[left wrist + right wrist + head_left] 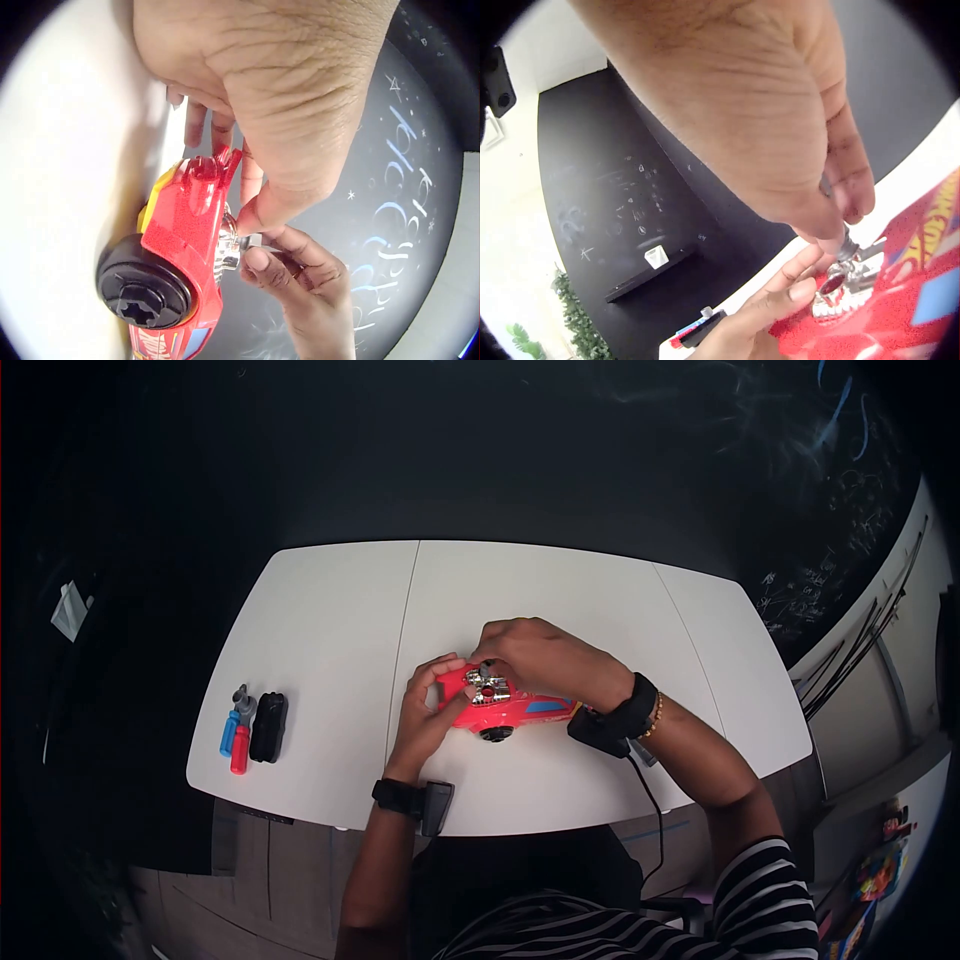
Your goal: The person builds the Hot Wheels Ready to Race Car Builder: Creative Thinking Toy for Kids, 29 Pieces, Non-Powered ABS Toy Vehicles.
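Observation:
A red toy car (pixel 530 712) with black wheels (pixel 146 289) and a chrome engine (pixel 846 292) is on the white table. My left hand (pixel 425 715) grips one end of the car, its thumb at the engine and its other fingers along the far side. From above, my right hand (pixel 550 655) pinches a small grey bolt-like piece (pixel 251 241) between thumb and fingers, right at the top of the engine. In the head view the right hand covers part of the car's far side.
Toward the left of the table (pixel 330 610) lie a blue-handled toy tool (pixel 229 735), a red-handled one (pixel 240 752) and a black object (pixel 269 727). A grey tool-like piece (pixel 643 754) shows partly under the right wrist. A chalkboard wall (pixel 480 470) stands behind the table.

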`<state>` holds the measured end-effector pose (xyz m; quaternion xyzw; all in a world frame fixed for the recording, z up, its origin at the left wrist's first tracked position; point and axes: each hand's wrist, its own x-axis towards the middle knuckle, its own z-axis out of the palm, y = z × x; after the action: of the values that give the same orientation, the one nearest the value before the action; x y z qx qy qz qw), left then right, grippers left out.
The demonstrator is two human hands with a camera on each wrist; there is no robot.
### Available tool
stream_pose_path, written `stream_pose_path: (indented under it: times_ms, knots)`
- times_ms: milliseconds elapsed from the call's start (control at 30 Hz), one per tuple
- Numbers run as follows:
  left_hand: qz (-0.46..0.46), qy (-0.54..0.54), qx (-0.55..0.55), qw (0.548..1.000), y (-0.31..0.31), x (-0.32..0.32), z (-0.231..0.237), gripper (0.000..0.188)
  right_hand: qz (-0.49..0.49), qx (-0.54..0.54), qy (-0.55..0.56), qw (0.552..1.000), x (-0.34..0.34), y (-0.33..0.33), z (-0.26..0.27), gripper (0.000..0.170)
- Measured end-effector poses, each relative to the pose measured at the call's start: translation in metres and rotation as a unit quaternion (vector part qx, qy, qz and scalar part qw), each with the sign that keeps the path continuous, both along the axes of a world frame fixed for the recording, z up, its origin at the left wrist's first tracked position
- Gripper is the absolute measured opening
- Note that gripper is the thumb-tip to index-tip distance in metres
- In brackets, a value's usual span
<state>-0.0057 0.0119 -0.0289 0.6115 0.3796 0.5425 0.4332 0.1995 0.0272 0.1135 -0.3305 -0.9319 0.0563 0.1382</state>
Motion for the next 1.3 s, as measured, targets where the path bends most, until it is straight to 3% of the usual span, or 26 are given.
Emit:
stream_pose_path:
  times_ms: [67, 133, 167, 233, 367, 433, 467, 533, 567, 633, 667, 733, 833, 867, 933, 1067, 1133, 1233, 1300]
  knots:
    - [0.0, 0.0, -0.001, 1.0, 0.0, 0.0, 0.0, 0.039, 0.008, 0.019, 0.017, 1.0, -0.008, -0.003, 0.005, 0.014]
    - [-0.002, 0.0, -0.001, 1.0, 0.0, 0.0, 0.0, 0.039, -0.156, -0.001, -0.109, 0.982, -0.015, -0.007, 0.015, 0.018]
    - [-0.004, -0.004, -0.005, 1.0, 0.001, 0.0, 0.0, 0.039, -0.157, -0.001, -0.108, 0.982, -0.015, -0.006, 0.012, 0.018]
    - [-0.007, -0.007, -0.008, 1.0, 0.001, 0.0, -0.002, 0.039, -0.219, 0.145, -0.091, 0.961, -0.014, -0.001, 0.001, 0.031]
    - [-0.002, -0.02, -0.019, 1.0, 0.002, 0.001, -0.003, 0.04, -0.122, 0.097, 0.011, 0.988, 0.0, 0.013, -0.005, 0.036]
    - [-0.001, -0.011, -0.004, 1.0, 0.001, 0.001, -0.002, 0.04, 0.018, 0.056, 0.087, 0.994, 0.001, 0.015, -0.008, 0.04]
    - [-0.001, -0.012, -0.011, 1.0, 0.0, 0.001, 0.0, 0.04, 0.017, 0.057, 0.087, 0.994, 0.0, 0.012, -0.004, 0.04]
    - [-0.001, -0.012, -0.018, 1.0, 0.0, 0.001, 0.0, 0.04, -0.135, 0.033, -0.076, 0.987, -0.006, 0.001, 0.009, 0.035]
    - [-0.009, -0.028, -0.028, 0.999, 0.001, 0.001, -0.001, 0.04, -0.134, 0.034, -0.075, 0.987, -0.011, 0.0, 0.014, 0.035]
    - [-0.017, -0.043, -0.039, 0.998, 0.001, 0.0, -0.003, 0.04, -0.238, -0.015, -0.156, 0.959, -0.019, -0.001, 0.019, 0.029]
    - [-0.018, -0.045, -0.039, 0.998, 0.001, 0.0, -0.003, 0.04, -0.237, -0.015, -0.156, 0.959, -0.014, 0.003, 0.011, 0.029]
    - [-0.02, -0.047, -0.039, 0.998, 0.001, 0.001, -0.004, 0.04, -0.032, 0.074, 0.051, 0.995, 0.0, 0.012, -0.007, 0.032]
    - [-0.016, -0.037, -0.031, 0.999, 0.003, 0.001, -0.005, 0.04, -0.006, -0.021, 0.015, 1.0, 0.005, 0.019, -0.014, 0.038]
    - [-0.016, -0.03, -0.026, 0.999, 0.002, 0.0, -0.002, 0.04, -0.008, -0.02, 0.015, 1.0, -0.002, 0.011, -0.003, 0.038]
    - [-0.015, -0.023, -0.021, 0.999, 0.001, -0.001, 0.001, 0.04, -0.188, -0.026, -0.084, 0.978, -0.017, -0.005, 0.02, 0.04]
    - [-0.018, -0.008, -0.028, 0.999, 0.001, -0.002, -0.001, 0.042, -0.227, -0.06, -0.043, 0.971, -0.019, -0.008, 0.019, 0.044]
    - [-0.015, 0.002, -0.005, 1.0, 0.001, -0.001, -0.003, 0.042, -0.071, -0.02, 0.034, 0.997, -0.009, 0.0, 0.006, 0.045]
    - [-0.013, -0.009, -0.024, 1.0, 0.0, 0.0, 0.001, 0.041, -0.149, -0.014, -0.048, 0.988, -0.012, -0.003, 0.012, 0.046]
    - [-0.027, -0.035, -0.069, 0.997, -0.001, -0.002, 0.003, 0.039, -0.189, -0.017, -0.041, 0.981, -0.017, -0.001, 0.006, 0.044]
